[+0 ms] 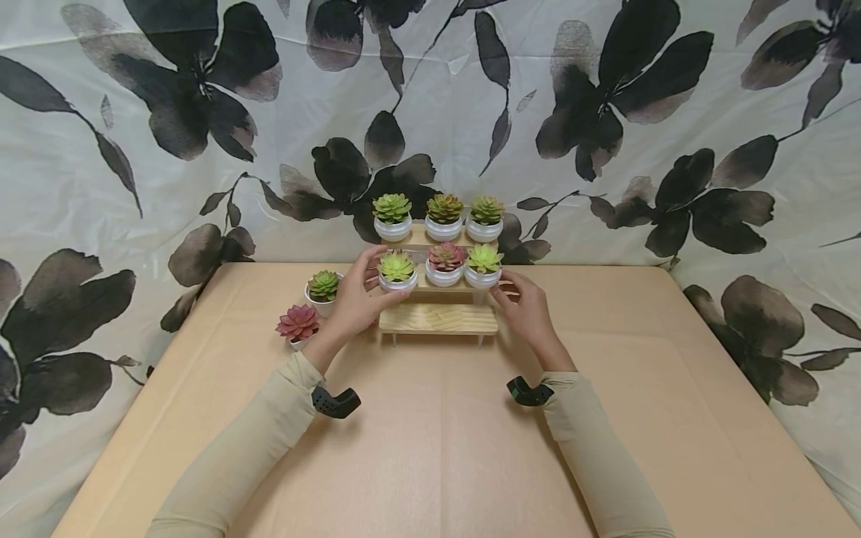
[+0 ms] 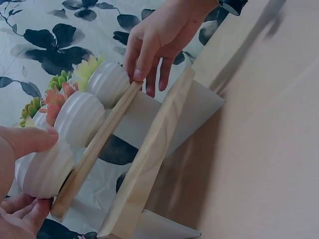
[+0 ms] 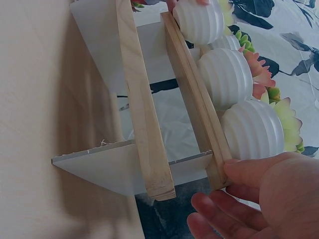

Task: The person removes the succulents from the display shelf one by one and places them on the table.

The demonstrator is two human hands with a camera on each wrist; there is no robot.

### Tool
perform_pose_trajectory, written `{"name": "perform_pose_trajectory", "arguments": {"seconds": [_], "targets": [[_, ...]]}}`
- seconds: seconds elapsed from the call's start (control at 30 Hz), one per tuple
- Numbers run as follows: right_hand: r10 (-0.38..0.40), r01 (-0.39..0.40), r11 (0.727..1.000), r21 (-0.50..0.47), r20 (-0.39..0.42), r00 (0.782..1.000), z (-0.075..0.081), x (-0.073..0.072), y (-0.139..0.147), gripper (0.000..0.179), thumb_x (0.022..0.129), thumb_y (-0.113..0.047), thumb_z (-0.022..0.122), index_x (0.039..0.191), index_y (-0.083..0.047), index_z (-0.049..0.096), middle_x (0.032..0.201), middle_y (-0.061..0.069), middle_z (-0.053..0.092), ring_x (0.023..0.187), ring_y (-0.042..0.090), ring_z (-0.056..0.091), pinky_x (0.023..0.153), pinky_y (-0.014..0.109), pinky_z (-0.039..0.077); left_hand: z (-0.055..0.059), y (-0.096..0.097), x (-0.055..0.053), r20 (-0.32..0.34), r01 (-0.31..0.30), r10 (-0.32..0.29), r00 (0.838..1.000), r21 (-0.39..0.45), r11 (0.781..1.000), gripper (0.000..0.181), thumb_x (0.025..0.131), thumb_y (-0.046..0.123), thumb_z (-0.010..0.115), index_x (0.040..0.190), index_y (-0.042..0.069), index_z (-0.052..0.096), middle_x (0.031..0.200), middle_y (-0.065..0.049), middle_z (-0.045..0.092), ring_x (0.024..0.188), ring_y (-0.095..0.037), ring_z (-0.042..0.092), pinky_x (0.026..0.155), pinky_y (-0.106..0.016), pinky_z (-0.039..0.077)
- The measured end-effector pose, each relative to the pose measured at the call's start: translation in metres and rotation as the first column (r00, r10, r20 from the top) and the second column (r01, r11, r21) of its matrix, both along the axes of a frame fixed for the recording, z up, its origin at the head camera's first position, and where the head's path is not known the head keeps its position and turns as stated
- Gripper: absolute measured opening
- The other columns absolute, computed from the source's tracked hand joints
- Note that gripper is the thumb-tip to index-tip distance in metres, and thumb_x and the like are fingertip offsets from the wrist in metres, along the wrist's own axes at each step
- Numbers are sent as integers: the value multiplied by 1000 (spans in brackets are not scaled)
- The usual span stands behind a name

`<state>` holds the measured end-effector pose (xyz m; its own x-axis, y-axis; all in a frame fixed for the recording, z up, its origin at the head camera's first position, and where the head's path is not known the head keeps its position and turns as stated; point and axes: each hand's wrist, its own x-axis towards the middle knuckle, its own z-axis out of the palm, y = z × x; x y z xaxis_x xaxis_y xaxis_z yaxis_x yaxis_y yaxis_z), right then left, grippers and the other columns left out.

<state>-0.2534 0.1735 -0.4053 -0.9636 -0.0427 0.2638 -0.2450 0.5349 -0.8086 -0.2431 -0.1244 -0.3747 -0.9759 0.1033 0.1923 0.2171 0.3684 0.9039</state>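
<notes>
A three-tier wooden stand [image 1: 439, 320] with white side supports stands at the back of the table. My left hand [image 1: 359, 299] holds the white pot of a light green succulent [image 1: 397, 270] at the left end of the middle shelf, its thumb across the ribbed pot [image 2: 42, 169]. At the opposite end, my right hand [image 1: 528, 308] pinches the tip of the middle shelf [image 3: 192, 94], thumb beside the nearest white pot [image 3: 253, 127]. A pink succulent [image 1: 446, 257] and another green succulent [image 1: 484, 258] share that shelf.
Several potted succulents [image 1: 445, 208] line the top shelf. Left of the stand, a green succulent [image 1: 323, 287] and a dark pink succulent [image 1: 298, 323] stand on the table [image 1: 430, 448], close by my left wrist. Floral cloth [image 1: 464, 112] hangs behind the table.
</notes>
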Motion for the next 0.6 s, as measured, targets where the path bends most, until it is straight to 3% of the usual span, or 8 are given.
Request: {"name": "perform_pose_trajectory", "arguments": {"seconds": [0.27,0.6], "targets": [[2,-2,1000,4,5,1000,-1,0,1,41,95,-15,62,132,0,55,132,19,58,113,34,63,97,42,56,-3,-2,5,-41,33,-32,999,19,999,78,76,22,84,141,26,41,135,-11,52,126,-27,53,111,-41,45],[5,-5,1000,5,-2,1000,-1,0,2,42,95,-15,62,133,-1,55,131,19,59,113,34,63,96,42,56,-1,-2,12,-32,73,-72,997,45,996,81,74,18,85,142,23,41,133,-12,53,127,-28,52,111,-42,45]]}}
